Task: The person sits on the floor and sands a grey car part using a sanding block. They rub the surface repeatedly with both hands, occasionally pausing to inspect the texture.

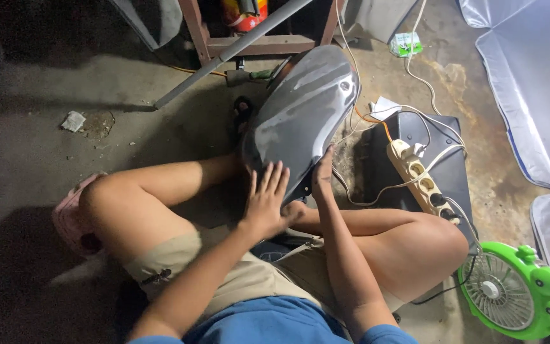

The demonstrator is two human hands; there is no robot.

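A curved, glossy dark grey body panel [303, 111] leans from my lap out over the concrete floor. My left hand [265, 200] lies flat on its lower end, fingers spread. My right hand [321, 173] holds the panel's lower right edge, with the fingers wrapped behind the rim. I sit on the floor with bare knees apart, in tan shorts and a blue shirt.
A cream power strip [418, 175] with white cables lies on a dark flat board [447, 134] to the right. A green small fan [517, 290] stands at the lower right. A grey pipe [237, 48] leans on a wooden frame [256, 44]. White sheeting [529, 83] covers the right side.
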